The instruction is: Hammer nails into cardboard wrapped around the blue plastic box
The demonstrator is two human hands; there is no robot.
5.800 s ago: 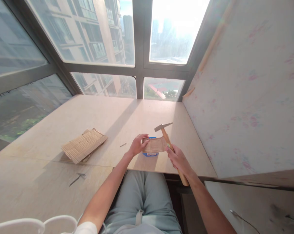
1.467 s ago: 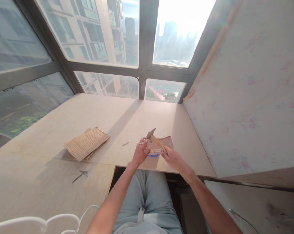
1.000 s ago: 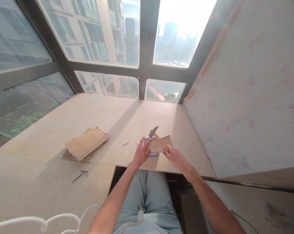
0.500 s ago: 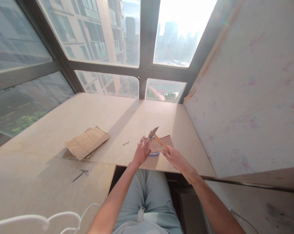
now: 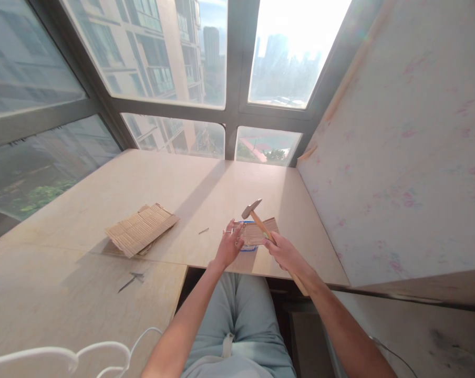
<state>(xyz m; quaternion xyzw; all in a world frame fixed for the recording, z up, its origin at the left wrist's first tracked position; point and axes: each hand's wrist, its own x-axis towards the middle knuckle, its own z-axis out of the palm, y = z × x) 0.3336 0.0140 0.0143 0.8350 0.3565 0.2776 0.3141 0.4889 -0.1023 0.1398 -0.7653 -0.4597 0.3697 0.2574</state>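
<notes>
- My right hand (image 5: 287, 252) has its fingers wrapped round the hammer (image 5: 251, 209), partway up the handle, probably for control; the head hangs above the cardboard piece (image 5: 257, 234).
- My left hand (image 5: 226, 251) rests at that piece's left end, seemingly to steady it; I cannot tell whether its fingers pinch anything.
- The piece lies across a blue container (image 5: 248, 250), which seems to prop it off the tabletop (image 5: 162, 178).
- A cardboard stack (image 5: 141, 229) and thin metal bits (image 5: 132, 280) lie to my left, apart from the hammer.
</notes>
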